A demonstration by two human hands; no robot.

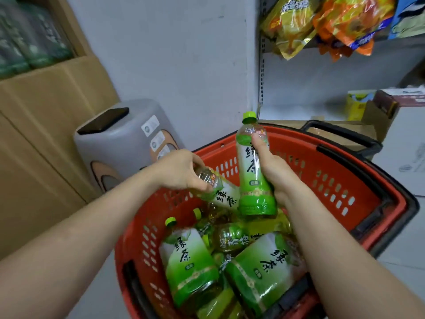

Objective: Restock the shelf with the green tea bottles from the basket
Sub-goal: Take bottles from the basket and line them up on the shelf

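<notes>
Red basket (358, 180) holds about five lying bottles (193, 263); right hand (276, 173) grips one upright bottle (254, 171), left hand (181, 170) grips a tilted bottle (220, 192).

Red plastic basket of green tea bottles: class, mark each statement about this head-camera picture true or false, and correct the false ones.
1. The right hand holds an upright green-capped tea bottle above the red plastic basket. True.
2. The left hand is empty. False: it grips the neck end of a tilted green-labelled tea bottle.
3. The basket holds no more bottles. False: several green-labelled bottles lie inside.
4. Yellow and orange snack bags sit on the grey metal shelf at upper right. True.
5. The basket's handle is blue. False: it is black.
</notes>
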